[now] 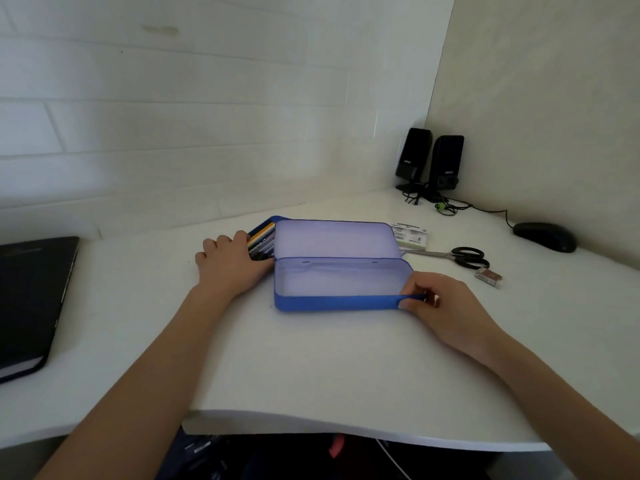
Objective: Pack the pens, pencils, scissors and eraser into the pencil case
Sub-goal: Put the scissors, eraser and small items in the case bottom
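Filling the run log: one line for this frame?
case open, empty | left hand on pens | right hand pinches case edge | scissors on desk

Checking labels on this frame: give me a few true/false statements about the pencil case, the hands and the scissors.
1. The blue plastic pencil case lies open with nothing in its tray. True.
2. The black-handled scissors are inside the case. False: they lie on the white desk to its right.
3. The right hand pinches the case's front right corner. True.
4. The left hand holds the black computer mouse. False: it rests at a pack of coloured pens left of the case.
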`<control>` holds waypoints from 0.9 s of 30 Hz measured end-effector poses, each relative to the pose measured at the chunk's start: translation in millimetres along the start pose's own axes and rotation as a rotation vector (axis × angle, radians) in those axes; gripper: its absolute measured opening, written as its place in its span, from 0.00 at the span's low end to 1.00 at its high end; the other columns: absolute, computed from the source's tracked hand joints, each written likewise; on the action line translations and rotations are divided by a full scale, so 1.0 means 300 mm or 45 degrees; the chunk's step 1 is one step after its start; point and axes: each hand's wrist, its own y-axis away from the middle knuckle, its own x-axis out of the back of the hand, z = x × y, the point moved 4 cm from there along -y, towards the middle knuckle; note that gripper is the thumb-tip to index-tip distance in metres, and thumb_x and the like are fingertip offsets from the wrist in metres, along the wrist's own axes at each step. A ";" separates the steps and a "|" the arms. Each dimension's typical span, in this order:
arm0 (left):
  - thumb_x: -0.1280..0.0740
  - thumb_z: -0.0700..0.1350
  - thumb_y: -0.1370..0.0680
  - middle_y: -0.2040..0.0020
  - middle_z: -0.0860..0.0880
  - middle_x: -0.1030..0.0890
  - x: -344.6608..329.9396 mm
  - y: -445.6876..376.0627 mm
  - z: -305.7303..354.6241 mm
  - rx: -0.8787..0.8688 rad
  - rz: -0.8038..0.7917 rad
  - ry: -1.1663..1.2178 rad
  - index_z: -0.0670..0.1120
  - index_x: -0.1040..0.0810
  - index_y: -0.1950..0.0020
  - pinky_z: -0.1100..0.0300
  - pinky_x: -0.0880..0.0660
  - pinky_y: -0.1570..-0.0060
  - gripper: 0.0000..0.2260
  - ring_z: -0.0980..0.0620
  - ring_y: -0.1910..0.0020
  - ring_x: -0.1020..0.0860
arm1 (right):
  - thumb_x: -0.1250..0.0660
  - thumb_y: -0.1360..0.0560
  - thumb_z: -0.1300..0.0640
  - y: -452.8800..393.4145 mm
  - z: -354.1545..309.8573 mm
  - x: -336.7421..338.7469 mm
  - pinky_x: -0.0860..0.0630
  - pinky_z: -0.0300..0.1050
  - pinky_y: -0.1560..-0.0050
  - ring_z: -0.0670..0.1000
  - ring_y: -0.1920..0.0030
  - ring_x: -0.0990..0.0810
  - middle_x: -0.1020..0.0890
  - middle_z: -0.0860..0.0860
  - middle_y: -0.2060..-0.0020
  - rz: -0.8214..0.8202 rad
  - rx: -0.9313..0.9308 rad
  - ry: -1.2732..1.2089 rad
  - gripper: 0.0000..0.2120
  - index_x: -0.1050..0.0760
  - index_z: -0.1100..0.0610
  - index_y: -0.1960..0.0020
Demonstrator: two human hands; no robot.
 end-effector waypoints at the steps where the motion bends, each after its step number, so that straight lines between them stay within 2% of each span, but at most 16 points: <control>1: 0.39 0.66 0.32 0.39 0.40 0.28 -0.002 -0.004 -0.003 0.012 0.017 -0.014 0.47 0.31 0.39 0.50 0.38 0.43 0.30 0.40 0.38 0.34 | 0.29 0.30 0.61 0.003 0.004 0.005 0.32 0.33 0.63 0.44 0.66 0.28 0.21 0.46 0.68 -0.029 -0.003 -0.047 0.12 0.25 0.47 0.66; 5: 0.39 0.62 0.28 0.39 0.39 0.29 -0.007 -0.003 -0.004 0.027 0.055 -0.042 0.46 0.31 0.37 0.50 0.39 0.42 0.26 0.40 0.37 0.35 | 0.27 0.31 0.60 0.008 0.001 0.016 0.33 0.31 0.66 0.43 0.68 0.29 0.20 0.46 0.67 -0.086 0.054 -0.124 0.13 0.24 0.45 0.68; 7: 0.40 0.61 0.26 0.38 0.39 0.29 -0.014 0.000 0.002 0.017 0.058 -0.064 0.46 0.32 0.36 0.50 0.39 0.42 0.25 0.40 0.37 0.35 | 0.28 0.30 0.57 0.010 -0.006 0.009 0.33 0.30 0.66 0.43 0.67 0.29 0.20 0.48 0.66 -0.086 0.063 -0.126 0.10 0.22 0.46 0.68; 10: 0.43 0.59 0.24 0.38 0.40 0.30 -0.019 0.000 0.009 -0.014 0.071 -0.082 0.47 0.31 0.36 0.48 0.41 0.38 0.22 0.41 0.36 0.36 | 0.31 0.28 0.55 -0.002 -0.008 0.014 0.34 0.29 0.66 0.42 0.69 0.30 0.22 0.49 0.64 0.006 0.024 -0.183 0.08 0.18 0.52 0.65; 12: 0.45 0.57 0.23 0.36 0.42 0.30 -0.017 0.001 0.019 -0.065 0.105 -0.045 0.47 0.30 0.37 0.43 0.47 0.32 0.20 0.41 0.33 0.38 | 0.33 0.26 0.54 -0.025 0.002 0.037 0.34 0.31 0.66 0.45 0.69 0.32 0.22 0.48 0.62 0.116 0.015 -0.164 0.08 0.18 0.51 0.62; 14: 0.46 0.56 0.22 0.34 0.44 0.30 -0.017 0.007 0.042 -0.152 0.140 -0.038 0.48 0.28 0.37 0.39 0.55 0.29 0.19 0.42 0.30 0.40 | 0.34 0.25 0.54 -0.059 0.026 0.071 0.33 0.34 0.65 0.48 0.68 0.30 0.22 0.47 0.60 0.248 -0.003 -0.026 0.06 0.19 0.51 0.59; 16: 0.46 0.58 0.22 0.33 0.46 0.30 -0.020 0.011 0.065 -0.235 0.170 -0.031 0.49 0.26 0.38 0.39 0.59 0.29 0.20 0.44 0.29 0.41 | 0.36 0.24 0.55 -0.106 0.057 0.101 0.29 0.43 0.60 0.50 0.62 0.25 0.22 0.49 0.55 0.343 -0.040 0.270 0.06 0.20 0.51 0.52; 18: 0.44 0.60 0.23 0.33 0.47 0.30 -0.023 0.013 0.080 -0.287 0.178 -0.022 0.50 0.25 0.38 0.40 0.61 0.28 0.21 0.46 0.28 0.41 | 0.40 0.22 0.58 -0.163 0.104 0.105 0.28 0.49 0.51 0.55 0.49 0.23 0.21 0.53 0.46 0.306 -0.127 0.630 0.12 0.22 0.52 0.43; 20: 0.42 0.61 0.23 0.33 0.47 0.29 -0.027 0.007 0.085 -0.326 0.177 -0.004 0.49 0.24 0.38 0.41 0.62 0.28 0.21 0.46 0.28 0.41 | 0.44 0.22 0.60 -0.214 0.155 0.088 0.31 0.50 0.44 0.57 0.41 0.25 0.23 0.54 0.41 0.176 -0.278 0.878 0.16 0.26 0.52 0.38; 23: 0.39 0.56 0.23 0.35 0.46 0.27 -0.029 -0.005 0.083 -0.384 0.204 0.039 0.45 0.22 0.40 0.45 0.60 0.27 0.18 0.45 0.30 0.38 | 0.47 0.23 0.64 -0.247 0.203 0.056 0.33 0.52 0.40 0.57 0.40 0.26 0.22 0.55 0.43 0.073 -0.486 0.980 0.15 0.27 0.56 0.41; 27: 0.35 0.45 0.24 0.38 0.42 0.24 -0.043 -0.042 0.079 -0.413 0.233 0.170 0.40 0.20 0.46 0.52 0.46 0.31 0.12 0.42 0.35 0.33 | 0.46 0.24 0.66 -0.262 0.214 0.050 0.34 0.52 0.42 0.57 0.45 0.24 0.20 0.55 0.49 0.121 -0.429 1.107 0.13 0.28 0.56 0.45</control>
